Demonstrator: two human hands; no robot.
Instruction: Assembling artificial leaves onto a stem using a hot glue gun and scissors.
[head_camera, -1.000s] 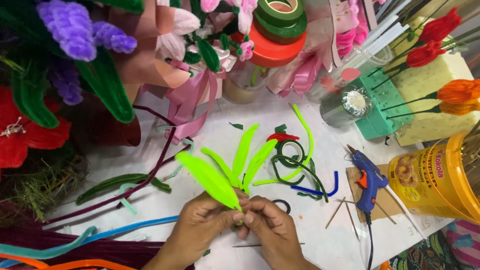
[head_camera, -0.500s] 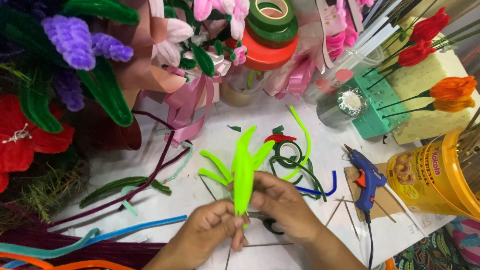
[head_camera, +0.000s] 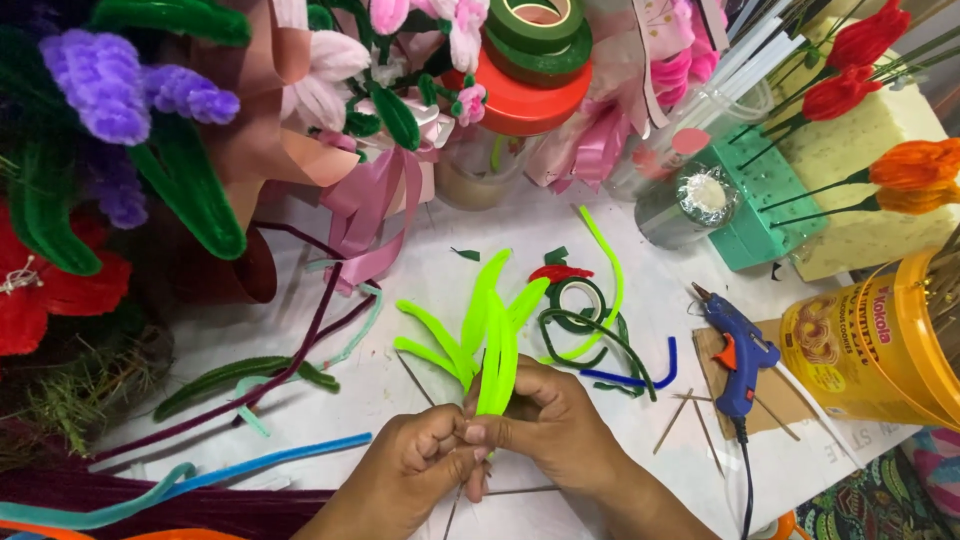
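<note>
My left hand and my right hand meet at the near edge of a white table. Together they pinch the base of a bunch of bright lime-green pipe-cleaner leaves that fans upward away from me. My right hand wraps the stem from the right, my left hand grips it from below left. A thin wooden stick pokes out under my hands.
Loose pipe cleaners lie around: dark green and blue to the right, maroon and light blue to the left. A blue glue gun rests on cardboard. A yellow tub, foam blocks with flowers, tape rolls and bouquets ring the table.
The spread leaves have been gathered into a tighter upright bunch, and my right hand has closed further around the stem base. The hands shifted slightly right.
</note>
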